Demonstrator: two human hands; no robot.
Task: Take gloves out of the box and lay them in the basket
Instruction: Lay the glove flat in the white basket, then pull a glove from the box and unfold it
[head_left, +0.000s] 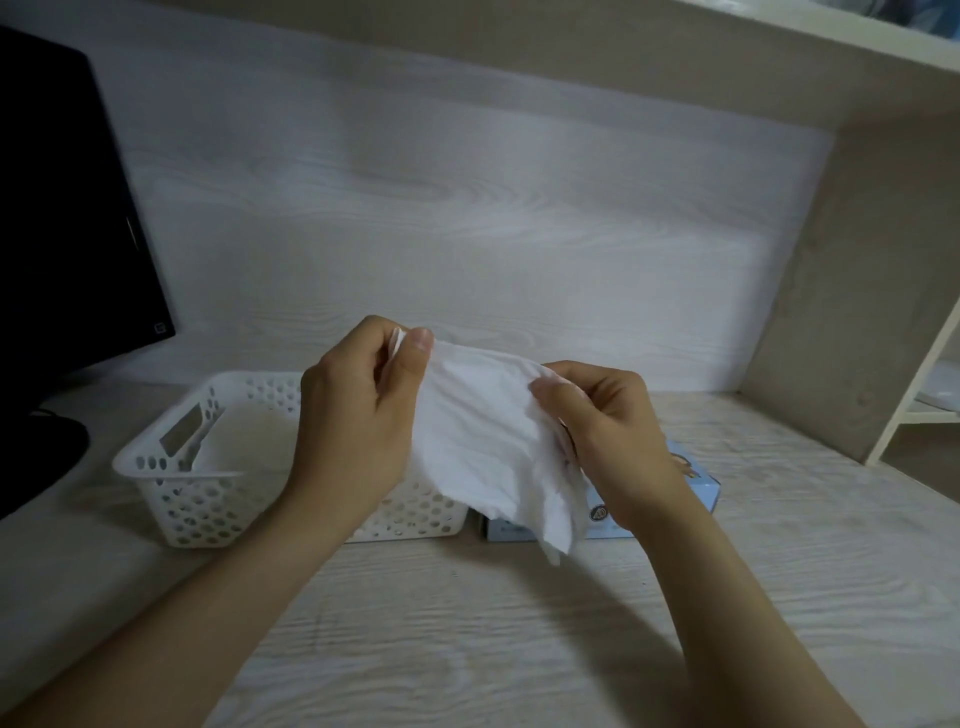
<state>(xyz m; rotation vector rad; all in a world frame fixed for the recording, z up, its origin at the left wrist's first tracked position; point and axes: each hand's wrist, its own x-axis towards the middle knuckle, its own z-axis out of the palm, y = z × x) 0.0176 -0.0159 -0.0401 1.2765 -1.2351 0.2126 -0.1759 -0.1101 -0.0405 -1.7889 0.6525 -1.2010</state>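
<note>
The left hand (353, 415) was raised above the desk (519, 649), its forearm coming up from the lower left corner. Its back was towards the camera and its thumb lay over the curled fingers, pinching the upper left corner of a thin white glove (478, 441). The glove was stretched between the two hands and held clear of the desk, above the place where basket and box met. Its crumpled lower end hung down in front of the box. The right hand (618, 441) sat a little lower, with its forearm rising from the lower right. Its thumb and bent fingers gripped the glove's right edge, the fabric bunched against them.

At the far left stood a dark monitor (67, 197), its base resting on the desk. Just to its right was the white perforated basket (171, 467), whose right half was hidden behind the left hand and wrist. Something pale lay on its floor, too washed out to name. The light blue box (701, 480) stood just beside the basket's right end, mostly covered by the glove and the right hand, so whether the two touched could not be told. At the right rose a wooden side panel (857, 270).
</note>
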